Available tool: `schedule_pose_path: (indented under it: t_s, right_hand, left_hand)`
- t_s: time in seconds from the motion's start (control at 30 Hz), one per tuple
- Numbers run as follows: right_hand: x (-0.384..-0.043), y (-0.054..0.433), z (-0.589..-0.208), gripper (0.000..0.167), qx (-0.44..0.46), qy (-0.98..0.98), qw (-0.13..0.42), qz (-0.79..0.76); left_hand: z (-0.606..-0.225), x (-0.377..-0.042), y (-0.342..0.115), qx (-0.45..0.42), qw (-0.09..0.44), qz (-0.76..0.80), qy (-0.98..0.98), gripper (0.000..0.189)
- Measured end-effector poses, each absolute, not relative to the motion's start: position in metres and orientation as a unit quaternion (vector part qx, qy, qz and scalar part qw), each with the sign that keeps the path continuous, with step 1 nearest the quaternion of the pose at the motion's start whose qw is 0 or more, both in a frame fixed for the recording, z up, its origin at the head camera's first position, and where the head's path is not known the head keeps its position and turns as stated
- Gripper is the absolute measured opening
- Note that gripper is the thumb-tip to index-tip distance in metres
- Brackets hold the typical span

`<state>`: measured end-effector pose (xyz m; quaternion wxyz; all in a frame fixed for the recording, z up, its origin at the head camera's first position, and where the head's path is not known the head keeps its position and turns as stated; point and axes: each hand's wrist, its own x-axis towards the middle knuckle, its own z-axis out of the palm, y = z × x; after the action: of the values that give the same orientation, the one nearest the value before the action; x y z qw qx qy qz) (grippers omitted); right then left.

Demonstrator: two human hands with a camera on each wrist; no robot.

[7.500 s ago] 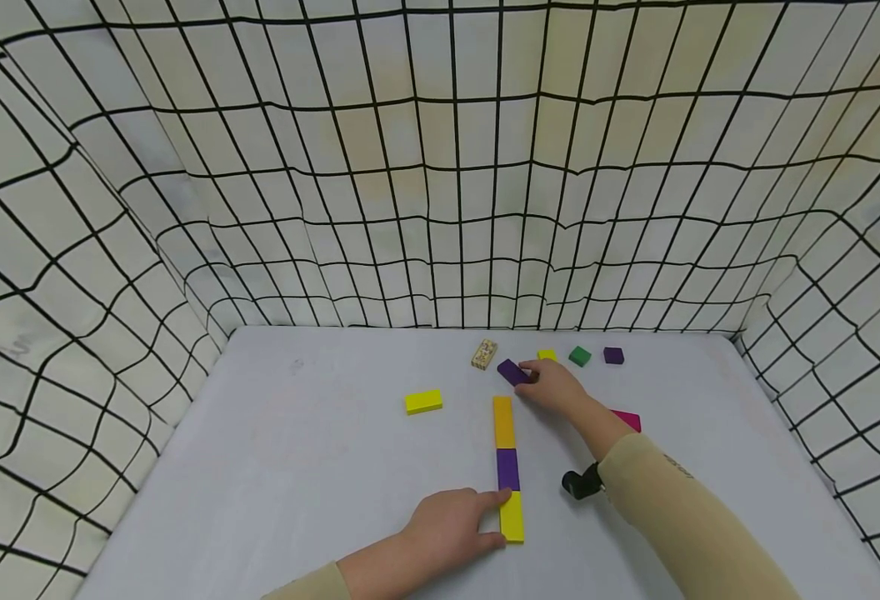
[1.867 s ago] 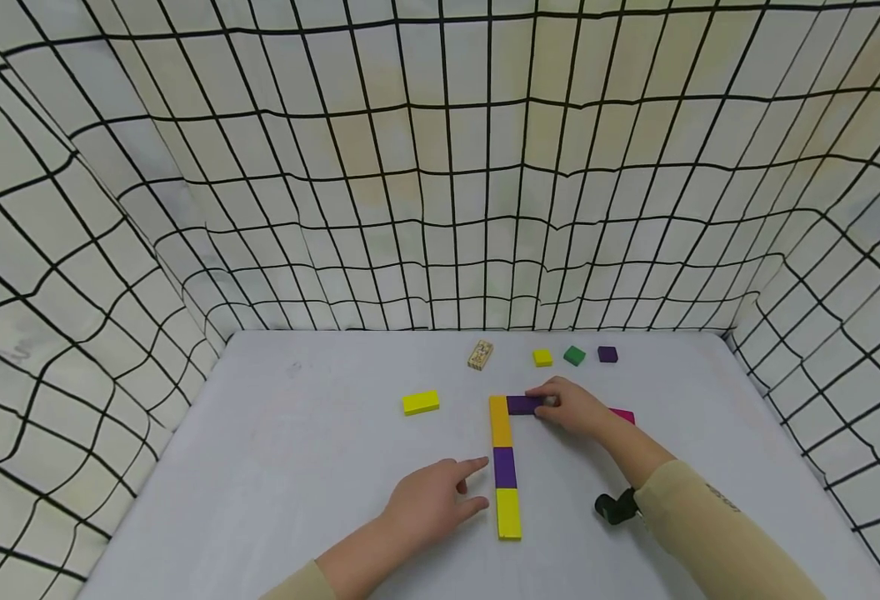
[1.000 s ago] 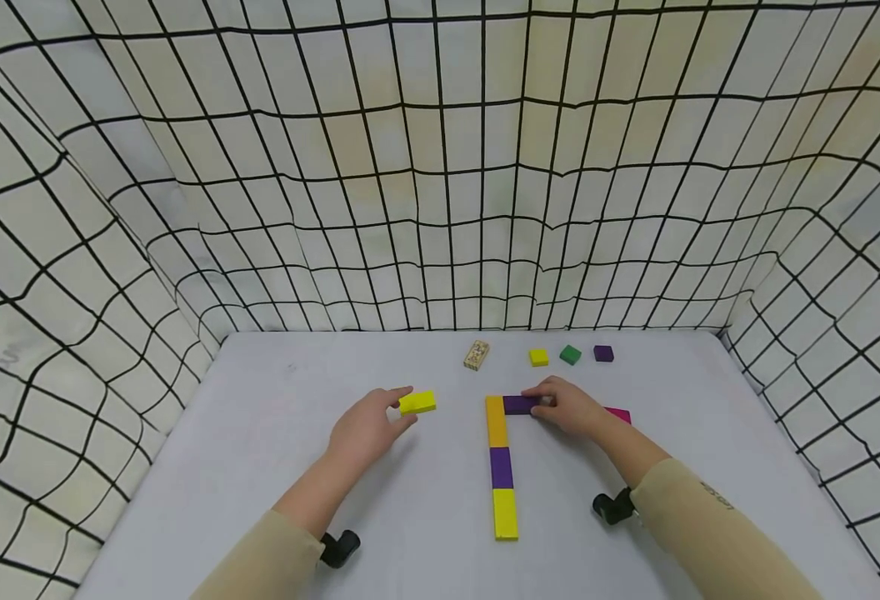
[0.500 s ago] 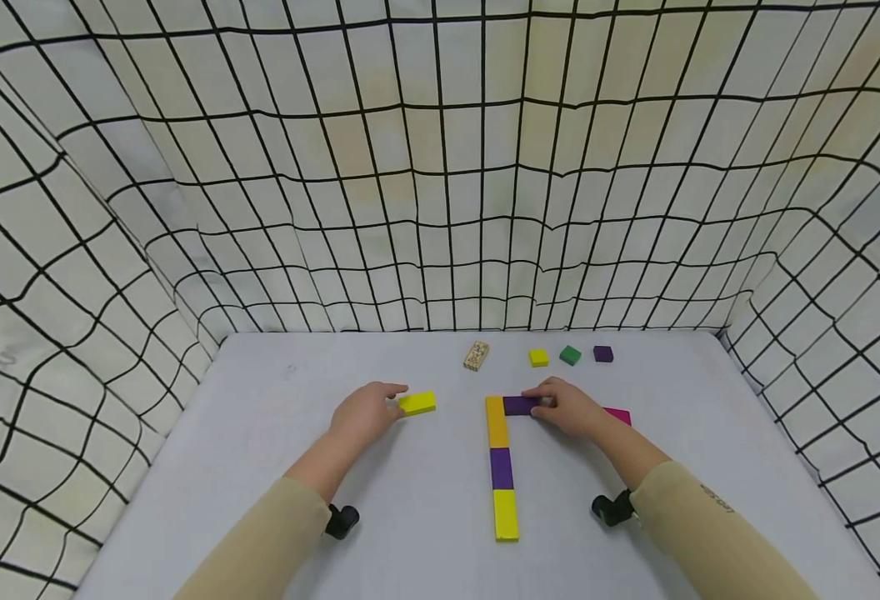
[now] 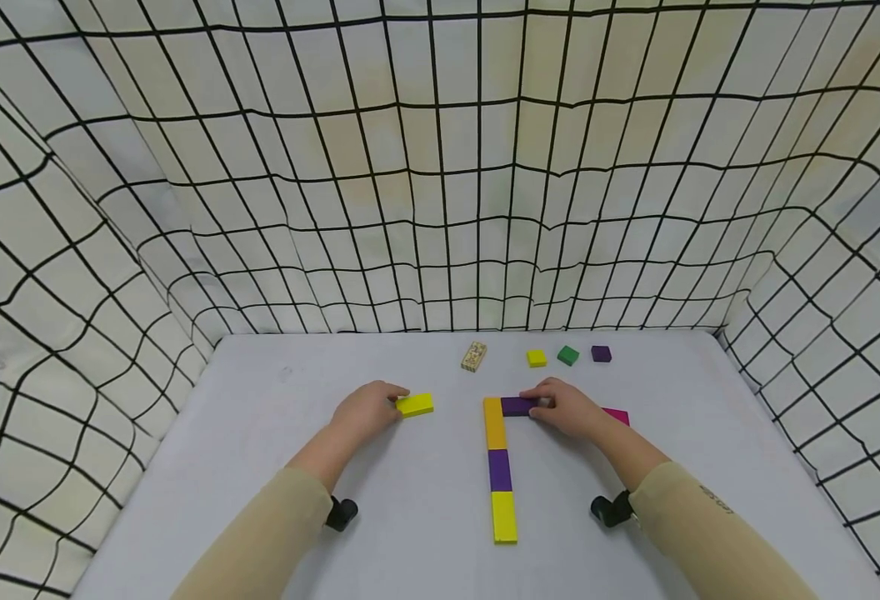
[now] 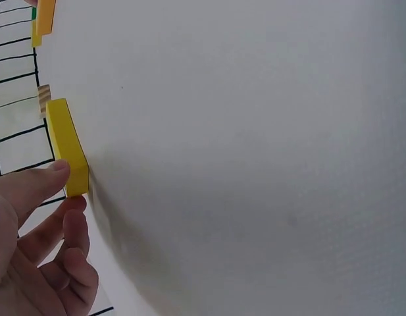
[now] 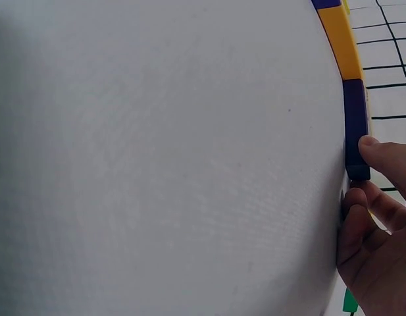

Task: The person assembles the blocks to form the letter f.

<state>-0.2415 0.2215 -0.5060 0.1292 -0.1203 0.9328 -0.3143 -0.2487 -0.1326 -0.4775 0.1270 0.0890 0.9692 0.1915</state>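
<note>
My left hand [image 5: 365, 410] pinches the near end of a yellow block [image 5: 416, 405] between thumb and fingers, left of the middle of the table. In the left wrist view the thumb lies on this yellow block [image 6: 68, 145]. To the right, my right hand [image 5: 563, 407] holds the right end of a dark purple block [image 5: 517, 406]. The left end of that block meets the top of an orange block [image 5: 495, 423]. Below the orange one, a purple block [image 5: 500, 470] and another yellow block [image 5: 504, 517] continue a straight column towards me.
Along the back lie a patterned wooden block [image 5: 473, 357], a small yellow block [image 5: 536, 358], a green block [image 5: 568, 356] and a small purple block [image 5: 601, 354]. A magenta block [image 5: 617, 414] is partly hidden behind my right wrist. Black netting surrounds the white table [image 5: 275, 450].
My right hand has brought the dark purple block down against the orange block's top. My left hand has left the column, reached up-left and closed its fingers on the loose yellow block.
</note>
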Motion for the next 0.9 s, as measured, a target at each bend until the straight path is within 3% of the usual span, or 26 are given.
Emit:
schedule_pose_path:
  t_s: [0.9]
  right_hand:
    - [-0.242, 0.221, -0.508, 0.032, -0.129, 0.933, 0.126, -0.311]
  left_hand:
    - [-0.484, -0.253, -0.097, 0.153, 0.151, 0.197, 0.956, 0.038]
